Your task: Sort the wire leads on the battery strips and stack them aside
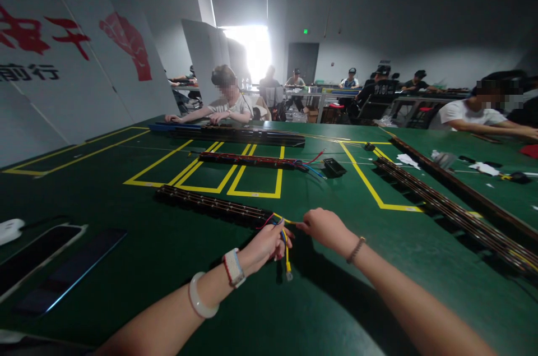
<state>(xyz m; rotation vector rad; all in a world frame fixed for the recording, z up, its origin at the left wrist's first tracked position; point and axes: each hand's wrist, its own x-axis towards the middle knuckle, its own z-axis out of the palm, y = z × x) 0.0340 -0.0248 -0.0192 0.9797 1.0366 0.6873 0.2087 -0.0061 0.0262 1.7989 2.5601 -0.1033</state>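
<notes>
My left hand [265,246] is closed around a bundle of coloured wires [281,226] that comes out of the near end of a long dark strip [212,204] lying on the green table [168,255]. A yellow wire [288,259] with a small connector hangs down from that hand. My right hand [325,228] pinches a yellow wire of the same bundle just to the right of my left hand. The left wrist wears a watch and a pale bangle, the right wrist a bracelet.
Two more long strips [252,161] lie farther back inside yellow floor-tape boxes, and another strip [458,213] runs along the right. A small black device [334,167] sits mid-table. Dark flat panels [63,272] lie at the left. Several people sit at tables behind.
</notes>
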